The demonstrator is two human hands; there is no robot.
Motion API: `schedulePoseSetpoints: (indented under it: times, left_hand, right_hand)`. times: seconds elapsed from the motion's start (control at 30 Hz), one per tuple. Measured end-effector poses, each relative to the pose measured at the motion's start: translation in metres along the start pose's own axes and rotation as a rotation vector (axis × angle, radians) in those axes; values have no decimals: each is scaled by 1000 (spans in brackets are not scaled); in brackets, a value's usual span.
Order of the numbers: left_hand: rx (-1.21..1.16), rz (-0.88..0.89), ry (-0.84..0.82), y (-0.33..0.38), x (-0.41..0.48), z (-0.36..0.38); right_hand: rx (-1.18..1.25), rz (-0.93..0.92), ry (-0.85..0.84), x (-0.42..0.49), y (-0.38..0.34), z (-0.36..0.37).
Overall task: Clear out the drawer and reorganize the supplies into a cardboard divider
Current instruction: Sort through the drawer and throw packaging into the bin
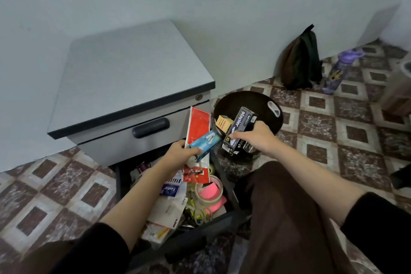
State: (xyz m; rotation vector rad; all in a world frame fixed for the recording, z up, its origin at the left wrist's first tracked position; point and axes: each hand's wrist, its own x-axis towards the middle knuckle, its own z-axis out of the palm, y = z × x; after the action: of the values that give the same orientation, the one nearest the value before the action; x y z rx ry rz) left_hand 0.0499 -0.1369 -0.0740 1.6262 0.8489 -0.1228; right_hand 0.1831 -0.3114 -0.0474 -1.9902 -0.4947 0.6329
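- Left hand point(180, 153) grips a blue cardboard stapler box point(205, 143) above the open dark drawer point(119, 184), which is crammed with supplies.
- Right hand point(255, 138) clutches black cardboard stapler boxes point(241, 131) over a round dark tray point(244, 100).
- Emptying seems underway; next, set both loads down gently.
- Brown-and-white patterned tile floor point(322, 151); dark backpack point(300, 62) far right.

on the tiled floor point(355, 133) stand a grey cabinet point(133, 69), dark round tray point(242, 102), backpack point(300, 62) and purple bottle point(338, 71).
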Motion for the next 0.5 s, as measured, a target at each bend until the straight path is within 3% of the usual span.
schedulePoseSetpoints:
  times: [0.5]
  left_hand:
    - [-29,87,17,68,72,81]
  right_hand:
    - [115,88,153,27,39,-103]
